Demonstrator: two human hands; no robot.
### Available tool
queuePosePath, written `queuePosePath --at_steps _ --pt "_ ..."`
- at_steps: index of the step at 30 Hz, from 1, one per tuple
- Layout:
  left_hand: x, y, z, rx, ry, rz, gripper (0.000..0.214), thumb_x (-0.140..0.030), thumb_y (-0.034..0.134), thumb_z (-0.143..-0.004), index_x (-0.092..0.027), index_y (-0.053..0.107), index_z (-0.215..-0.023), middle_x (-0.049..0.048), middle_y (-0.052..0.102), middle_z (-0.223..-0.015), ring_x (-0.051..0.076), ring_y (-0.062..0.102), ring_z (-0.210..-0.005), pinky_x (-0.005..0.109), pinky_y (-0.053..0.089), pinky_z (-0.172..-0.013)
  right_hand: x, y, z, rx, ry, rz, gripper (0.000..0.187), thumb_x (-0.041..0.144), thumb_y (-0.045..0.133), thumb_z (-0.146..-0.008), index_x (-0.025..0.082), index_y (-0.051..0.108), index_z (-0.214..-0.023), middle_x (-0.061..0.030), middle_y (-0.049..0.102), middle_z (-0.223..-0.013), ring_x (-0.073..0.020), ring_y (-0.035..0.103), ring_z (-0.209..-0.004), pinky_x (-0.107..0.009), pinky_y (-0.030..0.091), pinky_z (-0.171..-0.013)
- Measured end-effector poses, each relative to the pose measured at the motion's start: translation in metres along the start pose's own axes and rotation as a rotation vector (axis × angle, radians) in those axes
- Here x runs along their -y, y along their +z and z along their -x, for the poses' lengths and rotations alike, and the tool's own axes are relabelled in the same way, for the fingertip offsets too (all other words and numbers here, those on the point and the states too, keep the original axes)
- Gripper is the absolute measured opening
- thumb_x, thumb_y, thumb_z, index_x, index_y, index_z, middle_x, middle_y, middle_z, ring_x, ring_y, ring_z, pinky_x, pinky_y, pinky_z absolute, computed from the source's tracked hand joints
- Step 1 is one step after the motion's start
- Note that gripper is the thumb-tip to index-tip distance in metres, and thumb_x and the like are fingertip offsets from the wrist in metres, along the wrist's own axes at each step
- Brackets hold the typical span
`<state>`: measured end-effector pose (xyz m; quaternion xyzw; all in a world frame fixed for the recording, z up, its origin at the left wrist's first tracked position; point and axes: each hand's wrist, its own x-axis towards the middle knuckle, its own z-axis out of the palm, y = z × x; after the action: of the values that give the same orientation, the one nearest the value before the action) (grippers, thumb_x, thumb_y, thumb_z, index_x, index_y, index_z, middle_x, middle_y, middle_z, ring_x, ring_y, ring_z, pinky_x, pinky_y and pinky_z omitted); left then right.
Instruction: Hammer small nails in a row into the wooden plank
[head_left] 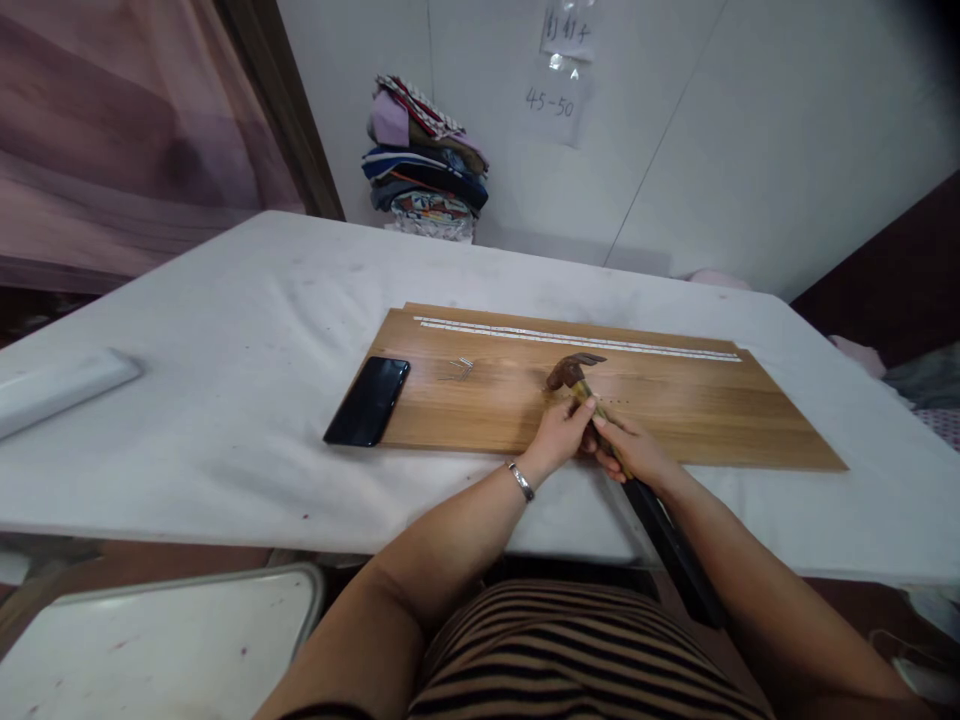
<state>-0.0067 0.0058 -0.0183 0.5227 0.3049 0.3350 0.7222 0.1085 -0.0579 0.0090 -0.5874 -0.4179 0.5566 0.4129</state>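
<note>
A claw hammer (670, 540) with a rusty brown head and a long black handle slants across the front of a wooden board (720, 420). Its head is over the middle of the board. My right hand (634, 450) is wrapped round the upper handle. Close beside it, my left hand (559, 432) is closed at the hammer's neck, thumb against it; its other fingers are partly hidden. Several loose nails (465, 367) lie on the board to the left. A short row of small dark dots (617, 402) shows just right of the hammer head.
Two thin white marked strips (577, 340) run along the board's far side. A black phone (367, 403) overlaps its left end. The white-covered table (247, 400) bears a white roll (67, 390) at left. Folded cloths (427, 165) are stacked by the wall.
</note>
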Motion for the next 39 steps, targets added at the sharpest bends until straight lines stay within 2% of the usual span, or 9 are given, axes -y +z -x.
queuePosePath --at_steps 22,39 --pt "-0.0004 0.0001 -0.0004 0.005 -0.007 0.01 0.045 -0.062 0.053 -0.079 -0.018 0.049 -0.073 -0.0037 0.052 -0.045 0.008 0.049 -0.038 0.018 0.038 -0.041 -0.0035 -0.0026 -0.002 0.011 0.0 0.008 0.036 0.056 0.054 -0.08 0.021 0.047 -0.085 0.0055 0.052 -0.065 -0.0035 0.036 -0.032 -0.017 0.031 -0.025" --pt "0.0004 0.0009 -0.0001 0.006 -0.004 0.008 0.044 -0.061 0.052 -0.079 -0.018 0.049 -0.073 -0.0037 0.051 -0.045 0.009 0.048 -0.038 0.019 0.039 -0.042 0.0039 0.003 0.0026 -0.015 0.004 0.001 0.04 0.058 0.058 -0.076 0.022 0.045 -0.088 0.0062 0.052 -0.066 -0.0034 0.037 -0.033 -0.016 0.031 -0.025"
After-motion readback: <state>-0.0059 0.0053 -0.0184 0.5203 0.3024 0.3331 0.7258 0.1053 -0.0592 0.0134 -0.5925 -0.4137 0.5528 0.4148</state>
